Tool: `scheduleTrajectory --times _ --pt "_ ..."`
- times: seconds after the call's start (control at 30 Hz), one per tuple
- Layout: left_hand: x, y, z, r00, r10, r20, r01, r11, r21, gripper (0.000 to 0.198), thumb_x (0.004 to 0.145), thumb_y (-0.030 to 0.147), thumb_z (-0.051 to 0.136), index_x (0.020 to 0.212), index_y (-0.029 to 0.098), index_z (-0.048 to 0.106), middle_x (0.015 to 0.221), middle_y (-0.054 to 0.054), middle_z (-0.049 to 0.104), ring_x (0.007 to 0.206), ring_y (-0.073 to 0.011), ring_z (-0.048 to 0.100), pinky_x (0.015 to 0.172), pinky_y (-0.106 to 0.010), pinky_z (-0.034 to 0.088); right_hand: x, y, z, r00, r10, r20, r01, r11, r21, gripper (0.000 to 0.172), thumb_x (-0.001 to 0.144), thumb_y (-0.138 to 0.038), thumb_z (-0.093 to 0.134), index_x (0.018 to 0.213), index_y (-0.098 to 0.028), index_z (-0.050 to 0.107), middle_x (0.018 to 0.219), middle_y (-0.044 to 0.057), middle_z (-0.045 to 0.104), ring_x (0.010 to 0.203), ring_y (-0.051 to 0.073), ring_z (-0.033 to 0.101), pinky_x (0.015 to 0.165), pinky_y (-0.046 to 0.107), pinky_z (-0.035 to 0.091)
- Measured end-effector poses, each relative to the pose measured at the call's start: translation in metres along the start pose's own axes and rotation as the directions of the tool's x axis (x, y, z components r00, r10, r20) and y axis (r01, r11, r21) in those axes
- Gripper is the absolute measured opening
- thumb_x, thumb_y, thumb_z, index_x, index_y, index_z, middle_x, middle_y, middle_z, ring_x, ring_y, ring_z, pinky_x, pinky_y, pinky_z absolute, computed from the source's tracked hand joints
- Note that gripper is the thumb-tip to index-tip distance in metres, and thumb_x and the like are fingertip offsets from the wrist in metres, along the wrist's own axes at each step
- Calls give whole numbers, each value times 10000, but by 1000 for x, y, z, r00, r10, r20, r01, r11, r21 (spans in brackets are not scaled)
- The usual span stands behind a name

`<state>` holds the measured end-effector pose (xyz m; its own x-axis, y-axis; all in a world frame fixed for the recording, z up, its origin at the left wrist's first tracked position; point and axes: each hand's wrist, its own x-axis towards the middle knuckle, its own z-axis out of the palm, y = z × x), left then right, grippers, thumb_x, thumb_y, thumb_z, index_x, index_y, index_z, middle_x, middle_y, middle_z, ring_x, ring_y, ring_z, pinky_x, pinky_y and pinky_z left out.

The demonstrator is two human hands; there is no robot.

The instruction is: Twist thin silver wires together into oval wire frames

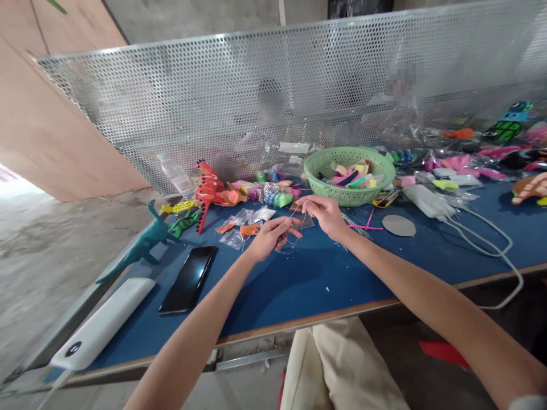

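Note:
Both my hands meet over the middle of the blue table [299, 285]. My left hand [271, 236] is closed in a pinch on a thin clear strand or wire [287, 246] that loops below the fingers. My right hand [325, 213] is also pinched on the same thin strand, a little higher and to the right. Small clear bags with orange pieces [239, 228] lie just left of my left hand. A green mesh basket [327, 185] of coloured foam bits stands just behind my right hand.
A black phone [188, 279] and a white power bank [102, 324] lie at the left front. Foam dinosaurs, teal [143, 245] and orange [209, 191], stand at the back left. A grey disc [399, 225], a white charger with cable [427, 200] and more packets lie right. A perforated metal screen [273, 97] closes the back.

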<state>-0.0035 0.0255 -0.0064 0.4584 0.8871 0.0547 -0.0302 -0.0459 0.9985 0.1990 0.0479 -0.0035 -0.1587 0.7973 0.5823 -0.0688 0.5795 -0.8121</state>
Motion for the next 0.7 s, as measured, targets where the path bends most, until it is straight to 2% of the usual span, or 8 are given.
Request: scheduleTrajectory --times 0.13,0.23,0.37,0.47,0.6,0.7 --pt "-1 -1 2 1000 -17 -4 16 999 -52 398 891 492 652 1071 145 724 898 -120 734 436 -40 359 383 -196 221 -2 3 2 999 -8 -35 9 1000 21 286 941 -466 580 979 -235 745 788 23 643 684 148 542 656 302 465" --pt "-1 0 2 1000 -12 -10 12 999 -42 368 884 480 664 1025 147 735 896 -98 708 454 -39 374 386 -194 238 0 7 2 999 34 0 -34 996 86 300 935 -476 588 1016 -229 737 799 21 638 649 135 540 613 291 463" --pt "-1 3 -2 998 -33 -46 28 995 -99 318 861 437 704 1042 177 726 957 -60 662 456 -13 325 367 -173 185 3 11 -4 980 83 183 -116 977 177 326 897 -426 662 1173 -254 695 852 8 636 646 119 564 623 282 496" --pt "-2 4 -6 996 -90 -21 86 985 -147 309 856 422 706 1071 199 712 969 -53 668 435 0 279 359 -158 147 5 12 -10 937 113 332 -188 961 203 397 847 -372 730 1226 -274 662 1049 27 650 735 117 608 687 285 538" --pt "-2 3 -9 983 -161 84 171 975 -145 341 870 465 665 1034 172 720 1010 -115 714 414 1 233 353 -165 111 5 9 -14 877 115 467 -206 967 148 422 862 -343 715 1267 -257 633 1152 56 681 797 124 640 722 284 549" --pt "-3 3 -8 977 -177 117 188 979 -84 413 902 507 602 1020 134 735 1021 -176 738 408 -10 189 348 -191 89 4 7 -14 862 117 492 -200 973 119 387 900 -330 668 1273 -237 626 1129 71 720 767 123 652 732 298 553"
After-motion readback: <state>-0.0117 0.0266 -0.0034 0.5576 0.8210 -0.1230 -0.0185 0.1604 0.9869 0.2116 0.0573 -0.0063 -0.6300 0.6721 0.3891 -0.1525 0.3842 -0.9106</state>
